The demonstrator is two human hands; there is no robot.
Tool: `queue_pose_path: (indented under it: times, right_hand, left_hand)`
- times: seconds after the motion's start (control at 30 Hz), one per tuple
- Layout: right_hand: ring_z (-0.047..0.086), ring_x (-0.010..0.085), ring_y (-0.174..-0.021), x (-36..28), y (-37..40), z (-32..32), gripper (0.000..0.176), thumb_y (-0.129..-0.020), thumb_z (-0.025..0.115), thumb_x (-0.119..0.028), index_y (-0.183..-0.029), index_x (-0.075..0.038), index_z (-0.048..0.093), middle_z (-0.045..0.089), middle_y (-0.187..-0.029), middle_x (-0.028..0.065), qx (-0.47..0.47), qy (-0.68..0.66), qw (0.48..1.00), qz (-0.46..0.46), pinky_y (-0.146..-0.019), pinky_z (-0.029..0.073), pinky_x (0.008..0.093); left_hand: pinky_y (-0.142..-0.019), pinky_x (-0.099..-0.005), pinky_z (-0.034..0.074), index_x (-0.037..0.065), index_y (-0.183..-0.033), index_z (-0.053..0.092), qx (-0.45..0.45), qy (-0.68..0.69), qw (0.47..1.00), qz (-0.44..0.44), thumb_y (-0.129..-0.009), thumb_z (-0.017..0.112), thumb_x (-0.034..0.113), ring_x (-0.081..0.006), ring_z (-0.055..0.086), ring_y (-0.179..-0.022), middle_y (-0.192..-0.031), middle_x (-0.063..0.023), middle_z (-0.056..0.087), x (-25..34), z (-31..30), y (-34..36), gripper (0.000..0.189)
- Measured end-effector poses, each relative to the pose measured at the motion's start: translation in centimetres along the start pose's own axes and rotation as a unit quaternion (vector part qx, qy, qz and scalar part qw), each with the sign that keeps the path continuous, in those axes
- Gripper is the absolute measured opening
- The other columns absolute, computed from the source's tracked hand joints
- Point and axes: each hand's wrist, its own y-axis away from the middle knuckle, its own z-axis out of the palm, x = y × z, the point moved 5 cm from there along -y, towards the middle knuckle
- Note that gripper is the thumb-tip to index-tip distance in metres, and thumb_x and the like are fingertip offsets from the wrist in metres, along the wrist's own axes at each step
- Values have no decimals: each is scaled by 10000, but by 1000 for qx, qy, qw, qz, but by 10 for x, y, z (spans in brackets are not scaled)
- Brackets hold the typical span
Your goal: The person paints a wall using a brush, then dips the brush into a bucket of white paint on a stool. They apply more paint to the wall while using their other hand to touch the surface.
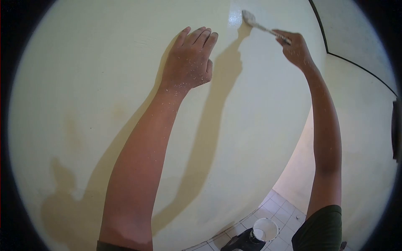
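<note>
My right hand (295,47) grips the handle of a paintbrush (259,26), its bristles up against the pale wall (138,67) near the top of the view. Around the bristles a patch of wet white paint (238,16) shines. To the left, my left hand (189,56) rests on the wall, back of the hand toward me, fingers stretched upward. White specks of paint dot that hand and forearm. Nothing shows in its fingers, and its palm is hidden.
Below stands a white paint bucket (265,229) beside a dark object (243,242) on the tiled floor (278,209). Another wall (356,113) meets this one at the right, crossed by a black line or cable (356,63). A dark object (395,131) sits at the right edge.
</note>
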Motion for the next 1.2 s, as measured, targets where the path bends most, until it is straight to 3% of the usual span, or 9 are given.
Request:
queue_pose_path:
  times: [0.4,0.53,0.63,0.7,0.8,0.9,0.97,1.07,1.2]
  right_hand:
    - [727,343,-906,-85,260,8,390,-945,657,-239,-1335,-260,665,744,-927,153,-411,141,897,87,-747,557,500]
    - [730,344,-811,-139,406,-21,374,-953,650,-302,-1327,-278,655,746,-883,109,-475,54,863,162,-678,549,492]
    - [709,405,-747,-191,552,-35,459,-981,614,-486,-809,-67,684,704,-762,202,-489,11,809,328,-639,526,550]
    - [679,461,-747,-236,674,-43,593,-1025,525,-546,-796,-19,672,667,-736,247,-479,-147,704,504,-702,524,561]
    - [600,290,-602,-338,816,-61,539,-1062,499,-430,-765,-1,635,599,-631,171,-317,-207,698,607,-616,496,442]
    - [586,180,-585,-419,852,-107,631,-1074,457,-510,-732,-12,642,588,-608,56,-288,-244,463,802,-579,481,383]
    - [576,147,-598,-437,842,-124,649,-1078,440,-534,-741,-24,658,596,-626,42,-273,-255,415,830,-590,475,341]
    - [581,136,-629,-438,836,-123,647,-1082,430,-536,-752,-32,666,603,-647,37,-291,-266,461,795,-611,477,327]
    - [615,188,-670,-425,827,-100,693,-1078,396,-570,-845,-7,724,628,-672,84,-324,-302,445,778,-674,504,373]
  left_hand:
    - [-1246,-476,312,86,-1402,516,-4,38,999,20,-923,474,74,-256,525,-1375,-1426,-100,601,13,-6,-2,481]
    - [-1271,-450,247,86,-1499,462,-31,219,975,-5,-953,457,79,-302,486,-1427,-1491,-136,565,33,-5,31,546]
    - [-1260,-449,252,20,-1541,432,-247,513,814,-115,-1035,431,214,-287,440,-1471,-1534,-179,528,98,-35,128,542]
    - [-1248,-444,262,-39,-1477,499,-331,776,465,-266,-1082,405,366,-327,418,-1478,-1524,-194,531,159,-75,260,573]
    - [-1174,-432,389,73,-1382,641,-564,727,372,-122,-1051,576,239,-238,553,-1362,-1401,-93,651,231,-195,381,376]
    - [-1134,-386,428,63,-1380,629,-678,648,159,-309,-1033,587,182,-211,578,-1312,-1383,-85,657,308,-263,530,370]
    - [-1133,-372,429,49,-1397,612,-672,642,250,-272,-1028,562,133,-195,577,-1307,-1407,-81,643,343,-303,566,382]
    - [-1142,-373,422,34,-1408,599,-661,665,92,-336,-1020,555,129,-216,579,-1310,-1435,-104,619,375,-322,541,401]
    - [-1164,-379,400,16,-1415,579,-647,695,143,-278,-1010,551,127,-246,575,-1325,-1427,-129,615,385,-312,507,422]
